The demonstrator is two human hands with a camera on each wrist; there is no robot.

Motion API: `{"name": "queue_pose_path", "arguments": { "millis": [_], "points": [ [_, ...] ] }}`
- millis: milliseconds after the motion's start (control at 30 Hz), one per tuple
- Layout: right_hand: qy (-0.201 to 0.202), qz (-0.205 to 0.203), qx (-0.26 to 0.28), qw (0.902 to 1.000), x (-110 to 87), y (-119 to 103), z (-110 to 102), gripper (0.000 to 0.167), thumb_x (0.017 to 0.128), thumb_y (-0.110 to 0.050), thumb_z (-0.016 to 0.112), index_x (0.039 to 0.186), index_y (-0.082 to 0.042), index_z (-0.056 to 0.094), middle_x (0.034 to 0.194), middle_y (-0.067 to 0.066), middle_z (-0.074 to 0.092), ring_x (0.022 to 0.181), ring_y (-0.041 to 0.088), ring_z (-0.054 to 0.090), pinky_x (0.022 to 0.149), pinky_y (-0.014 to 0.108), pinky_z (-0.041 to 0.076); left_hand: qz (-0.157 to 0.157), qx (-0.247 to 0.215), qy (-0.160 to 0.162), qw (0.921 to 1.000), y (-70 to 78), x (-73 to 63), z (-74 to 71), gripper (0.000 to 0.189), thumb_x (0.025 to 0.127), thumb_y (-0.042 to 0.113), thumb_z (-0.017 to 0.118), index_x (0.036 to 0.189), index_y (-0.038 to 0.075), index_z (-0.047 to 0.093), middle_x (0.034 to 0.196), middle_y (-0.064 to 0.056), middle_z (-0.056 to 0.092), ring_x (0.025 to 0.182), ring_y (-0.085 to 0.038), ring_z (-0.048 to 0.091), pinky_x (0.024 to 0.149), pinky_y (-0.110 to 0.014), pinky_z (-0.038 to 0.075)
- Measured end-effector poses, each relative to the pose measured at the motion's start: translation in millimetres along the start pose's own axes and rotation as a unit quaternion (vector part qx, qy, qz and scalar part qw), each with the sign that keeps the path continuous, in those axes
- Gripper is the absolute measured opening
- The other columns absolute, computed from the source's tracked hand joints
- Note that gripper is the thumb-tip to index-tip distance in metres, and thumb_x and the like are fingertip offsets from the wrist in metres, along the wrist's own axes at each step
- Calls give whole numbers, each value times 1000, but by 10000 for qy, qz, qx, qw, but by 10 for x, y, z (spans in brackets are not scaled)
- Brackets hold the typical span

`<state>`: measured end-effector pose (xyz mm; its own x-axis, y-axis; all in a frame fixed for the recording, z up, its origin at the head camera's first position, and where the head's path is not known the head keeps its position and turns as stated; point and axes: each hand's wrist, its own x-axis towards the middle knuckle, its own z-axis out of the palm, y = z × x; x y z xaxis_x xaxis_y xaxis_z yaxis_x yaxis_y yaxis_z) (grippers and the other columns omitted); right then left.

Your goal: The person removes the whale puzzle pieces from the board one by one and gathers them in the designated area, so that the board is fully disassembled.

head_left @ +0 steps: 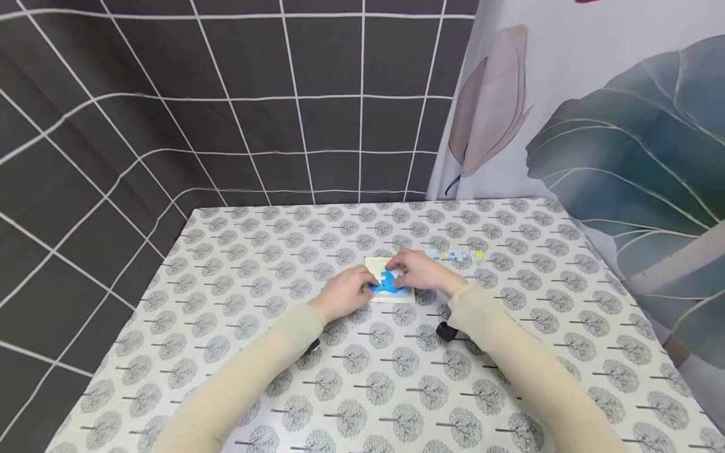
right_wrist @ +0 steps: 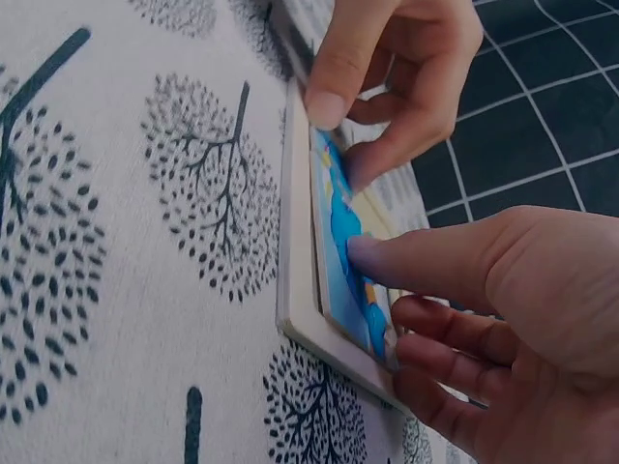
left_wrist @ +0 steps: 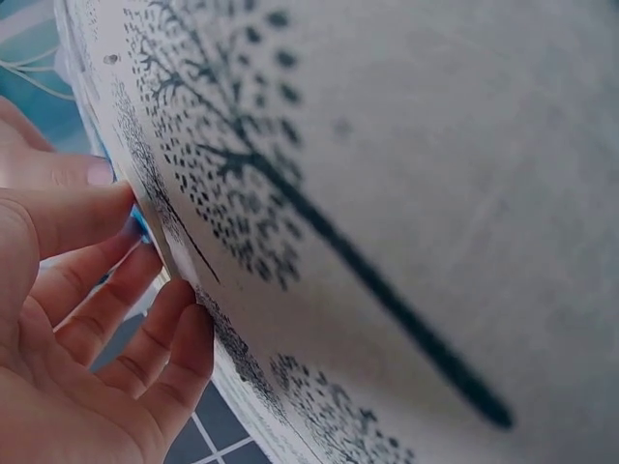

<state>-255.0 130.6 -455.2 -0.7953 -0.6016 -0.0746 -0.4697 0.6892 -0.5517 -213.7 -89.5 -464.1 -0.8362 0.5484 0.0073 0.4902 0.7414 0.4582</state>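
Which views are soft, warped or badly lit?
Head: bright; lines on the dark curtain bow at left, lens or drape unclear. Left wrist: dimmer, tablecloth soft toward the right. Right wrist: also dimmer than head, but the puzzle board's edge reads fairly clearly.

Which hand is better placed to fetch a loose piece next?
Probably the right hand: the loose pieces lie just beyond it, while the left hand is farther away, at the left side of the puzzle board.

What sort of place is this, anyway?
Probably a draped-off indoor corner, perhaps at home: a tree-print tablecloth, a dark white-gridded curtain behind it and a leaf-print curtain toward the right.
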Motion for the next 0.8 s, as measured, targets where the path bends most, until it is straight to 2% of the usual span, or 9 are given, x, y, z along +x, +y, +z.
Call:
{"name": "queue_pose_path", "arguments": {
  "millis": [200,367,533,667,800],
  "points": [
    [-160,199,-175,9995,11,-35,28,50,83,-17,81,127,1,65,109,9,64,99,23,60,92,43,53,-57,63,-38,10000,2,-36,27,23,91,16,72,113,11,73,111,1,67,102,-18,64,95,-37,54],
    [-124,274,-206,9993,39,-82,-47,46,82,-15,82,123,0,68,107,9,65,99,25,60,93,45,52,-74,98,31,9999,13,5,-2,23,90,16,73,112,12,74,108,2,66,93,-14,62,88,-32,55],
    [-271,488,-39,9984,81,-74,-75,46,81,-14,83,122,-2,67,108,7,65,101,23,60,97,41,51,-131,54,-29,9999,33,30,-33,23,90,17,74,111,10,74,104,2,66,84,-10,58,80,-29,54],
    [-379,663,175,9969,112,-57,-71,46,81,-11,83,122,-1,65,103,4,63,96,20,58,95,38,50,-219,61,-35,9997,55,38,-51,23,89,16,74,111,9,75,104,1,67,83,-11,59,79,-31,54],
    [-409,704,322,9962,111,-44,-72,46,81,-8,82,122,1,64,99,4,62,92,19,57,93,37,50,-198,133,-108,9997,73,43,-66,25,91,21,75,113,9,75,108,0,68,88,-14,63,83,-33,56]
  ]
}}
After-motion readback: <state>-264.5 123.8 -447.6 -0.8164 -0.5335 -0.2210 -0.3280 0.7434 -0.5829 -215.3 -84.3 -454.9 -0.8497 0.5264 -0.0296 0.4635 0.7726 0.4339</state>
